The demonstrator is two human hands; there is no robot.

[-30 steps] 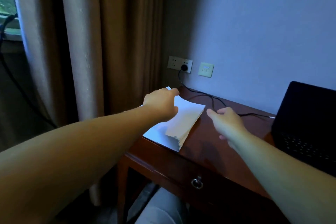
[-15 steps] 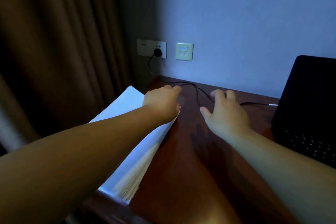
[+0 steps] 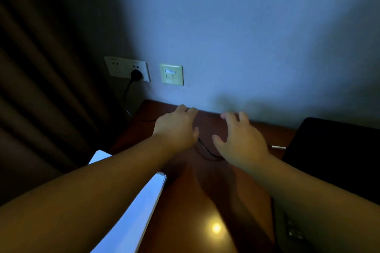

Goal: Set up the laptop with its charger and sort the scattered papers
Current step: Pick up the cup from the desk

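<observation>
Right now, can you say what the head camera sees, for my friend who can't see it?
Two bare hands, left hand and right hand, reach open over a thin black charger cable on a dark red-brown wooden desk. A white paper stack lies left, a black laptop right.

dim blue wall [image 3: 246, 37] — brown curtain [image 3: 41, 88]

Desk [image 3: 185, 201]: reddish-brown wood, polished to a gloss; a lamp glare is mirrored in it.
Papers [image 3: 141, 207]: white paper, matt, stacked in thin sheets.
Cable [image 3: 205, 151]: black, smooth sheath.
Curtain [image 3: 41, 68]: dark cloth, matt, pleated.
Wall [image 3: 246, 37]: painted, matt.
Socket plate [image 3: 123, 65]: smooth plastic.
</observation>
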